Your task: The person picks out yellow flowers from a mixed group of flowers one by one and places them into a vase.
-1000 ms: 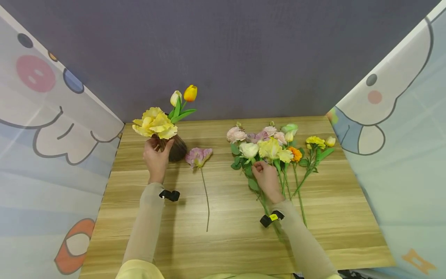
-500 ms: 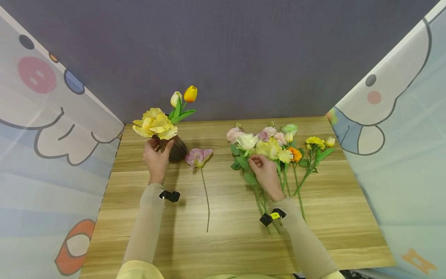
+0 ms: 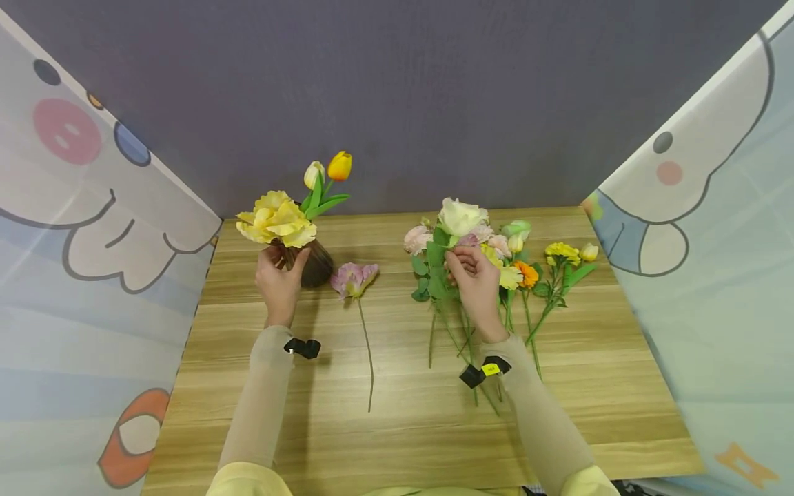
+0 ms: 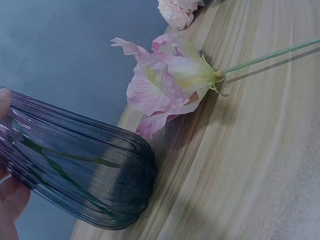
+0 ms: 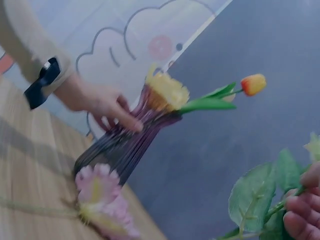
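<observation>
My left hand [image 3: 279, 282] grips the neck of a dark ribbed glass vase [image 3: 318, 265], which stands on the table at the left. A large yellow flower [image 3: 277, 219], a white tulip [image 3: 313, 175] and an orange-yellow tulip [image 3: 340, 166] stick out of its mouth. In the left wrist view, green stems show through the vase wall [image 4: 115, 170]. My right hand [image 3: 476, 286] pinches the stem of a white rose [image 3: 461, 217] just below the bloom. Its green leaves [image 5: 253, 195] hang beside my fingers in the right wrist view. Behind it lie the other flowers.
One pink-purple flower [image 3: 353, 280] with a long thin stem lies between the vase and the bunch. Pale pink flowers [image 3: 418, 239], an orange flower [image 3: 526, 274] and a yellow flower [image 3: 562, 253] lie at the right. A grey wall [image 3: 397, 103] rises behind the table.
My right hand has moved up and away from me, lifting the white rose out of the bunch, its leaves coming along. My left hand stays on the vase.
</observation>
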The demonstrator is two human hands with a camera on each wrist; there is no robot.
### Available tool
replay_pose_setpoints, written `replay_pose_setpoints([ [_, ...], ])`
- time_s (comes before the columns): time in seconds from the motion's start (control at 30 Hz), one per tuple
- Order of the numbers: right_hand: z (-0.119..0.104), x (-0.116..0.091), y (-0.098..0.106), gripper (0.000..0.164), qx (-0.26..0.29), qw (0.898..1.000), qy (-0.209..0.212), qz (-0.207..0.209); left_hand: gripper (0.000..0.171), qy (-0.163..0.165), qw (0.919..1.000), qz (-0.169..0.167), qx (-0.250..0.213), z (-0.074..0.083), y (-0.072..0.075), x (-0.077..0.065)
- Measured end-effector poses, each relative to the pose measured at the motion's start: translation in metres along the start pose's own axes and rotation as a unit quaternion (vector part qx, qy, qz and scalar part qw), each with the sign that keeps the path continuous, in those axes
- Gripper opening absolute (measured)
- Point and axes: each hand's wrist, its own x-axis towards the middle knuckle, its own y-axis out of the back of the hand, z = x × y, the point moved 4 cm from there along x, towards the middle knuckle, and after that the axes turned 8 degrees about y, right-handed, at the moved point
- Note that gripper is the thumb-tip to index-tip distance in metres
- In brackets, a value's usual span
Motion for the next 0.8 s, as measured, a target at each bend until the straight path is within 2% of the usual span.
replay_pose_setpoints([
  [0.17, -0.013, 0.012, -0.009, 0.010, 0.061, 0.996, 0.042, 0.039, 0.071, 0.001, 1.0000, 0.000, -0.001, 0.000, 0.000, 0.000],
  [0.27, -0.020, 0.017, -0.015, 0.002, 0.110, 0.990, 0.069, 0.060, 0.072, 0.002, 1.0000, -0.001, 0.000, -0.001, 0.001, -0.001],
  [0.4, -0.028, 0.025, -0.023, 0.009, 0.176, 0.977, 0.078, 0.090, 0.073, 0.004, 1.0000, 0.001, 0.005, -0.001, 0.001, -0.001],
  [0.53, -0.032, 0.034, -0.030, 0.005, 0.206, 0.967, 0.074, 0.129, 0.073, 0.007, 1.0000, 0.002, 0.006, -0.001, 0.000, -0.001],
  [0.8, -0.028, 0.051, -0.049, 0.011, 0.286, 0.934, 0.098, 0.190, 0.074, 0.013, 0.9999, -0.002, -0.001, 0.000, 0.000, -0.001],
])
